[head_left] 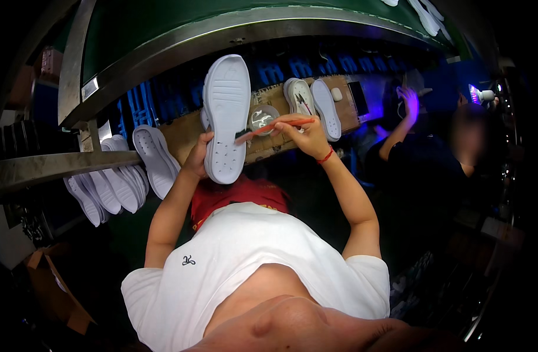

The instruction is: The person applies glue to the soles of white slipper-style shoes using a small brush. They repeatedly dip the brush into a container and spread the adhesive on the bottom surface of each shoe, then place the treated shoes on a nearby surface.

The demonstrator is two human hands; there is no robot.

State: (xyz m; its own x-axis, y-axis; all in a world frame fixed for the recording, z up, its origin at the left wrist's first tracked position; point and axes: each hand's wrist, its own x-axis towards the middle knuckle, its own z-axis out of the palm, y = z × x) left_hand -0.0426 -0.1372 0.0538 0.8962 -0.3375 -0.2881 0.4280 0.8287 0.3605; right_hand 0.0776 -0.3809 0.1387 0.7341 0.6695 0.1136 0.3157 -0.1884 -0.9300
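Observation:
A white shoe sole (227, 111) is held upright in front of me, its ridged, hole-dotted face toward me. My left hand (199, 154) grips its lower left edge, with part of the fingers hidden behind it. In my right hand (304, 135) is a brush with an orange handle (269, 127). The brush's dark bristles touch or nearly touch the sole's right edge, near the small holes. Behind the brush, a clear round cup (263, 117) stands on a cardboard-covered bench (184, 136).
Several white soles (117, 183) lean in a row at the left, beside a metal rail (40, 167). Right of the cup are a sole with a tool in it (300, 98) and another sole (326, 110). A co-worker (424, 155) sits at the right under violet light.

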